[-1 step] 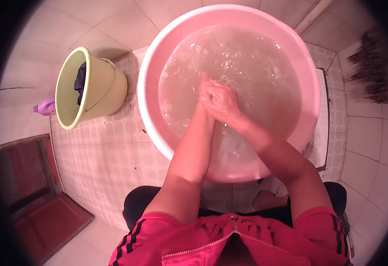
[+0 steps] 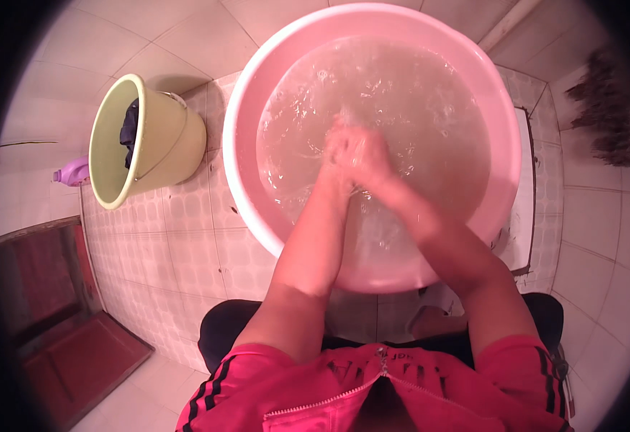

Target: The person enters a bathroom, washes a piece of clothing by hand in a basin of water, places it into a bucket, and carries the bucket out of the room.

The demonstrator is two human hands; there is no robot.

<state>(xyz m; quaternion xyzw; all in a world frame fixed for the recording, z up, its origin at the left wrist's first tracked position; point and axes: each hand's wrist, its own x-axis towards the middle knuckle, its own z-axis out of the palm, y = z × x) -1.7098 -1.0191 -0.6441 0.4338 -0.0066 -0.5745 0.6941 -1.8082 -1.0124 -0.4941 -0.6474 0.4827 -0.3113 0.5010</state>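
A big round pink basin [image 2: 241, 173] stands before me, filled with cloudy, bubbly water [image 2: 430, 108]. My two hands meet at the water's surface, left of the basin's middle. My right hand [image 2: 370, 155] is closed and blurred, pressed against my left hand and partly over it. Of my left hand [image 2: 338, 142], only the wrist and a little of the hand show; its fingers are hidden by the right hand and the murky water. Whatever lies between or under the hands cannot be made out.
A yellow-green bucket [image 2: 174, 144] with dark cloth [image 2: 129, 133] inside stands at the left, next to a purple bottle [image 2: 74, 173]. Dark red wooden furniture [image 2: 77, 367] is at the lower left. Dark bristles [image 2: 606, 108] hang along the right wall.
My right hand has shifted a little and is now blurred by motion against the left. The water around the hands has stirred. The bucket stays in place.
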